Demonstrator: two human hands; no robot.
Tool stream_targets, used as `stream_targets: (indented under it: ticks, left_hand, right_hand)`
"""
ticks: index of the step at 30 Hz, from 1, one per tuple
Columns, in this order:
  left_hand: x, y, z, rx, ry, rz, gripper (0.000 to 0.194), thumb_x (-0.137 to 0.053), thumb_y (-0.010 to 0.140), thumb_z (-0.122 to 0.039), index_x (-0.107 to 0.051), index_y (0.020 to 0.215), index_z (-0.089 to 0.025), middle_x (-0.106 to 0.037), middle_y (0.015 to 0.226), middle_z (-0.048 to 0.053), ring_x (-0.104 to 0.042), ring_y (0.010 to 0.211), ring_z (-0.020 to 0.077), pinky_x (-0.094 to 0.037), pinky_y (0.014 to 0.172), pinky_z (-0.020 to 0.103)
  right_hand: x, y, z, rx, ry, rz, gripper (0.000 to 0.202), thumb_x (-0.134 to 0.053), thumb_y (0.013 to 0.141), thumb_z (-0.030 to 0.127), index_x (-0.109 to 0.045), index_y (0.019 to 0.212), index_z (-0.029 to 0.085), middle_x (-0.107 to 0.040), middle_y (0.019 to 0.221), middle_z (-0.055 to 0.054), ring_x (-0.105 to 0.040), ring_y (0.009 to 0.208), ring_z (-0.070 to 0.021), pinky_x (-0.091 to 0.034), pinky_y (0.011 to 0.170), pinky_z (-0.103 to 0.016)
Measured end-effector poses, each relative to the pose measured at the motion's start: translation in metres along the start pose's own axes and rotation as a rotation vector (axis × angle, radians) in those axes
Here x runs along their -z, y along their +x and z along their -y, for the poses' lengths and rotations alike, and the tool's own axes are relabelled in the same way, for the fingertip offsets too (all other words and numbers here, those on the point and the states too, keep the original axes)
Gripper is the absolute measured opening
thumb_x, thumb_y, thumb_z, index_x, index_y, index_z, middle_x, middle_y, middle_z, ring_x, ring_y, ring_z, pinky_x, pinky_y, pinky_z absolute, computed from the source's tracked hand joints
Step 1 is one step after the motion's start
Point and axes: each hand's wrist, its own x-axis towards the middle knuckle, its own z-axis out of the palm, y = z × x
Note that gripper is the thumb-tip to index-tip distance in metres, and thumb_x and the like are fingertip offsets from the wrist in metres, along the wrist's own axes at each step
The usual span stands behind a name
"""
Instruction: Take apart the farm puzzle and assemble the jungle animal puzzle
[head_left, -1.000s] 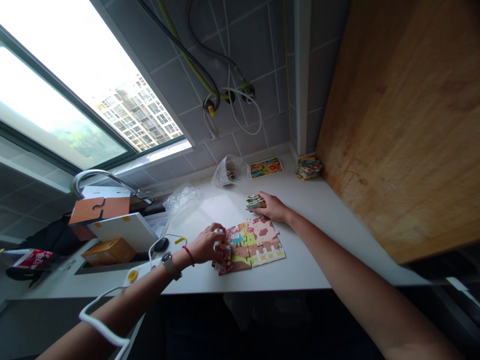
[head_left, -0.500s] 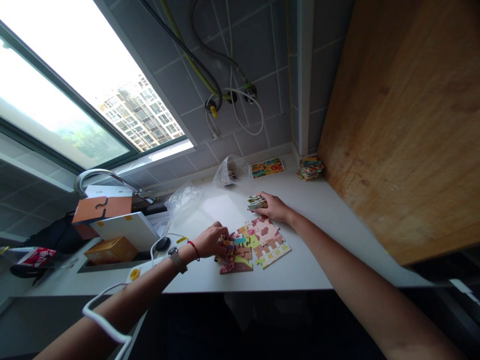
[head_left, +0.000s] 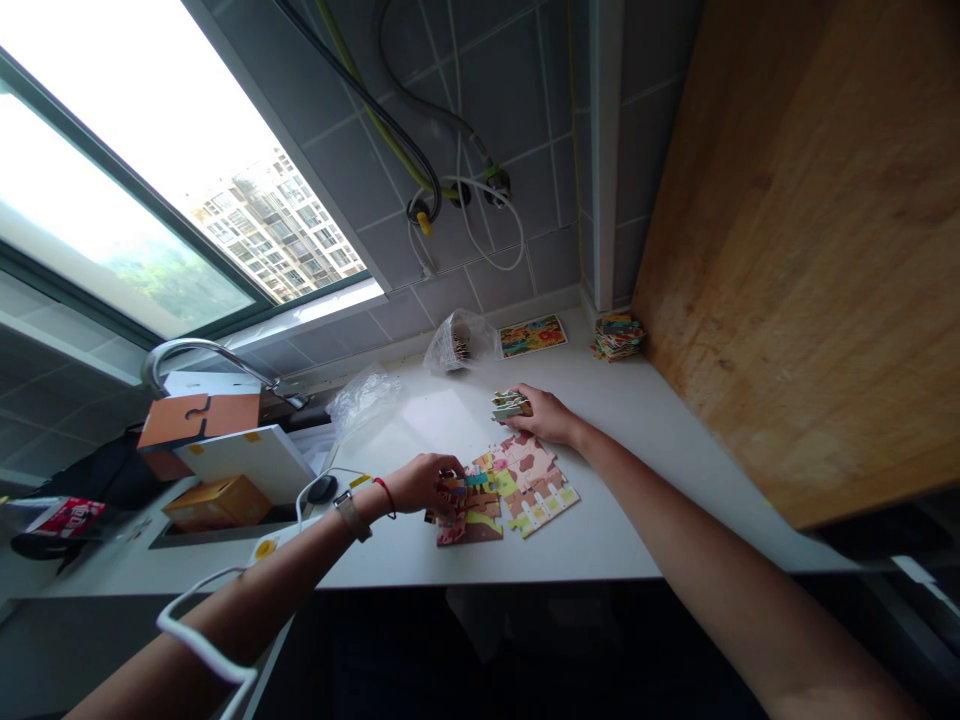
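Puzzle (head_left: 531, 470) lies just beside left fingers (head_left: 450, 463) holding some pieces (head_left: 452, 488) and right fingers (head_left: 523, 389) clasping a stack (head_left: 506, 405).

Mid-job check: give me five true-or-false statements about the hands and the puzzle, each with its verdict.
1. The right hand grips a stack of small cardboard puzzle pieces. True.
2. A red cord bracelet circles the right wrist. False: the left wrist.
3. The near edge of the partly joined pink-and-green cardboard jigsaw runs unbroken. False: a gap splits it.
4. The left hand is at the jigsaw's left end. True.
5. A multicoloured pile of flat pieces sits right of the rectangular printed card. True.
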Motion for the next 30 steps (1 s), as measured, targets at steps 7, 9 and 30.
stream_targets:
  ticks: [7,9,30]
  left_hand:
    - [0.006,0.001,0.003,0.026,-0.010,0.027,0.036,-0.084,0.064,-0.035,-0.072,0.094,-0.018,-0.067,0.082,0.000,-0.058,0.072,0.0168,-0.045,0.064,0.027]
    - [0.008,-0.001,0.005,0.021,-0.056,0.036,0.032,-0.082,0.067,-0.037,-0.070,0.090,-0.018,-0.067,0.079,-0.001,-0.058,0.069,0.0161,-0.045,0.061,0.026]
    - [-0.026,-0.021,-0.017,0.113,0.167,-0.049,0.039,-0.084,0.067,-0.048,-0.065,0.086,-0.020,-0.066,0.098,0.009,-0.064,0.088,0.0268,-0.048,0.076,0.033]
  right_hand:
    - [0.000,0.000,0.000,0.014,-0.012,-0.001,0.041,-0.083,0.076,0.022,-0.067,0.113,0.022,-0.079,0.100,-0.004,-0.072,0.088,-0.0217,-0.053,0.078,-0.030]
    - [0.000,0.000,0.000,0.014,-0.010,0.001,0.041,-0.082,0.076,0.022,-0.066,0.113,0.022,-0.079,0.100,-0.004,-0.072,0.087,-0.0214,-0.053,0.078,-0.030]
    - [0.000,-0.001,0.003,-0.013,-0.004,-0.001,0.041,-0.082,0.075,0.021,-0.066,0.113,0.023,-0.079,0.100,-0.005,-0.072,0.087,-0.0224,-0.053,0.077,-0.030]
